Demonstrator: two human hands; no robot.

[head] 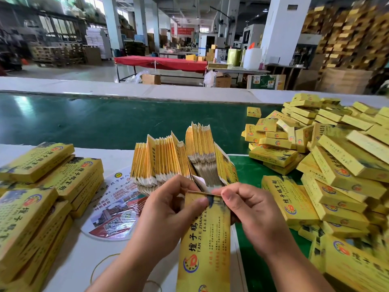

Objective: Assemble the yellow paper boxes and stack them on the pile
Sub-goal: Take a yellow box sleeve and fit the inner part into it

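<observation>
A long yellow paper box (pixel 203 247) with red and black print lies lengthwise toward me, between both hands. My left hand (pixel 168 209) pinches its far end at the left corner. My right hand (pixel 250 209) pinches the same end from the right, thumb at the top flap. Just beyond stands a fanned bundle of flat yellow box blanks (pixel 179 157) on edge. A big loose pile of assembled yellow boxes (pixel 328 157) fills the right side.
Neat stacks of yellow boxes (pixel 40 186) sit at the left on the white table. A round printed fan (pixel 117 209) lies under my left hand. A green conveyor belt (pixel 105 121) runs across behind. The factory floor with tables lies beyond.
</observation>
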